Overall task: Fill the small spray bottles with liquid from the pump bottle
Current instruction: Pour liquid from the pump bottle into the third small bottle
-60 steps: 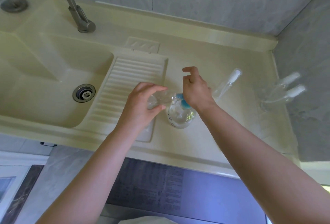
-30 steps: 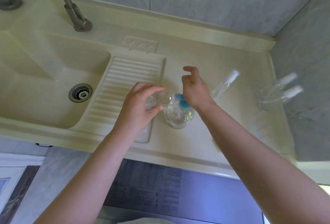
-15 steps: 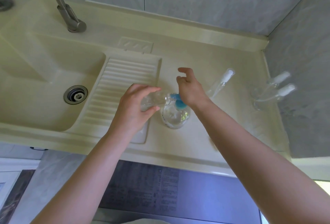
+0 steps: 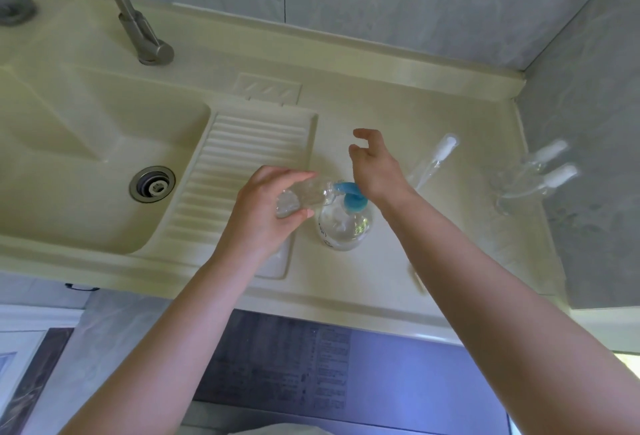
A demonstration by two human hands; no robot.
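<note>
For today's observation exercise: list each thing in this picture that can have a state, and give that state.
Pump bottle: upright, partly full.
Small bottle: uncapped, tilted, mouth at blue spout.
Left hand: grips small bottle.
Right hand: heel on pump head, fingers loose.
Spray head: lying loose.
Tap: no water running.

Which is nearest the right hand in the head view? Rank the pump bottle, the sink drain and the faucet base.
From the right hand:
1. Pump bottle, just under the wrist, on the counter.
2. Sink drain, far left, in the basin.
3. Faucet base, far left at the back.
</note>
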